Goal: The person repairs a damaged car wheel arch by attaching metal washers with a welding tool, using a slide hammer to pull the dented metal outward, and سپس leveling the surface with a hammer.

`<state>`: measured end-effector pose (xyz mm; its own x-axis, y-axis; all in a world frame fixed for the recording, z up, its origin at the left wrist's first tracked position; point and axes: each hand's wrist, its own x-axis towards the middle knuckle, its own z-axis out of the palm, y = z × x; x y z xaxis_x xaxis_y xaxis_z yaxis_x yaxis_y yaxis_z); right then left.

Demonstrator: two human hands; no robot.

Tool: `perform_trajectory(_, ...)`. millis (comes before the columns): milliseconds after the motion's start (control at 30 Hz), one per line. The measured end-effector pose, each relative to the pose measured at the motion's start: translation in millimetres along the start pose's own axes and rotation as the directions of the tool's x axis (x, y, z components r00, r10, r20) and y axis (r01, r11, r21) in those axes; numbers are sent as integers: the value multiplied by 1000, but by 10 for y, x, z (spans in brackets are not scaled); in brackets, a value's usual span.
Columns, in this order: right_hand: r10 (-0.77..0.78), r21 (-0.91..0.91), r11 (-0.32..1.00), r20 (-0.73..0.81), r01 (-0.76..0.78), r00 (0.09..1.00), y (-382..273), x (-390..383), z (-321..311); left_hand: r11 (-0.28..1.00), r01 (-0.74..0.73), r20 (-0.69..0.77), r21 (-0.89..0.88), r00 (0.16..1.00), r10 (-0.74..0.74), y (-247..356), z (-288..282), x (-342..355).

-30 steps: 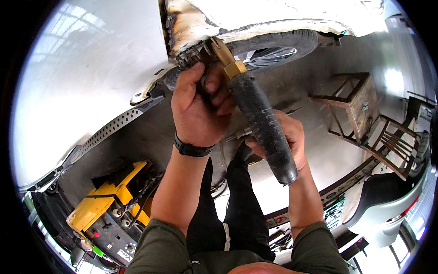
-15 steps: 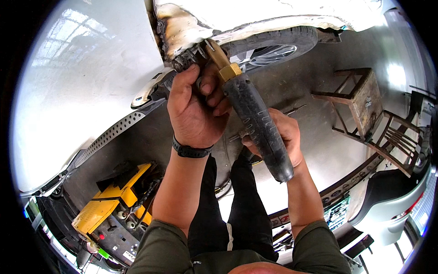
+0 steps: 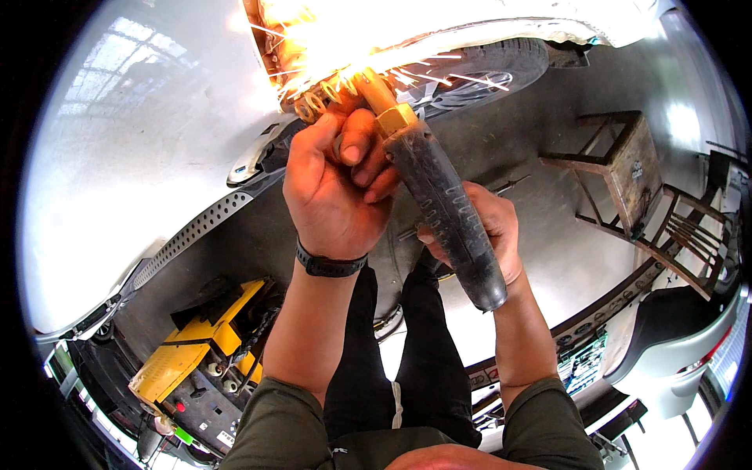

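Observation:
My right hand (image 3: 492, 223) is wrapped round the black handle of a spot-welding gun (image 3: 450, 219), seen slanting up to the left. Its brass tip (image 3: 377, 92) meets the lower edge of a white car body panel (image 3: 501, 19), in a bright burst of sparks (image 3: 313, 47). My left hand (image 3: 337, 176), with a black wristband, is closed just beside the tip, its thumb and fingers curled at a row of small metal rings (image 3: 315, 100). Glare hides the contact point and part of the rings.
A car wheel (image 3: 470, 82) sits behind the gun. On the left is a pale car door (image 3: 149, 157). A wooden stool (image 3: 627, 172) stands at the right, and a yellow machine (image 3: 184, 356) at the lower left. A thin tool (image 3: 513, 186) shows beyond my right hand.
Sparks and a bright orange glow have burst out at the gun's tip, where the scorched metal was plainly visible before. Both hands have stayed nearly in place.

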<state>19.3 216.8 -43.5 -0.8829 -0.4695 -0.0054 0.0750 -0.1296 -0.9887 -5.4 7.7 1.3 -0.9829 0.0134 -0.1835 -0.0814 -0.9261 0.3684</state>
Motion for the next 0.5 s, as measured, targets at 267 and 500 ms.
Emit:
perform_trajectory(267, -88, -137, 987, -64, 78, 994, -62, 43, 33, 994, 41, -32, -103, 998, -45, -7, -138, -352)
perform_trajectory(500, -196, -254, 948, 9, 192, 981, -68, -186, -68, 976, 192, -247, -103, 946, -212, -135, -545, -770)
